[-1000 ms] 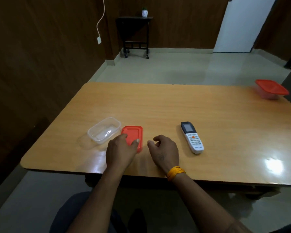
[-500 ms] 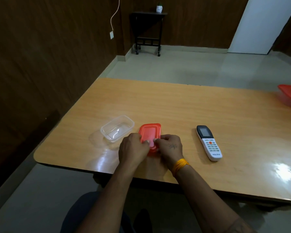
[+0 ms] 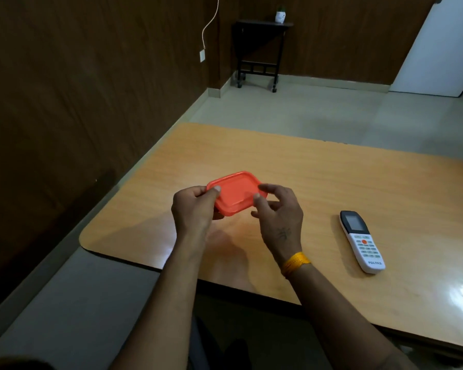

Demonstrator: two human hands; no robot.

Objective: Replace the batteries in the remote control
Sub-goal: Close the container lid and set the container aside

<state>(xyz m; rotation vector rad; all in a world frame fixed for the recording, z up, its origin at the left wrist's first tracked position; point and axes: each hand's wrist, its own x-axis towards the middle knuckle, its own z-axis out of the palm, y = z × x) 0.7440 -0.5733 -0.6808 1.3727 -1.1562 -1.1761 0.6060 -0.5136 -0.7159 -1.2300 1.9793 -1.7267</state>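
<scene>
I hold an orange plastic lid (image 3: pixel 235 192) in the air above the wooden table (image 3: pixel 332 177), tilted toward me. My left hand (image 3: pixel 194 209) pinches its left edge between thumb and fingers. My right hand (image 3: pixel 277 212) has its thumb and forefinger on the lid's right edge, the other fingers loosely spread. The white remote control (image 3: pixel 361 241), with a dark screen and an orange button, lies face up on the table to the right of my right hand, apart from it. The clear container seen earlier is out of sight, and no batteries are visible.
The table's near-left corner (image 3: pixel 91 241) is rounded, with a drop to the floor beyond it. A dark wall runs along the left. A small black side table (image 3: pixel 259 52) stands far back against the wall.
Both hands have lifted the orange lid off the table and raised it toward me. The view has shifted left, and the clear container no longer shows. The remote has not moved.
</scene>
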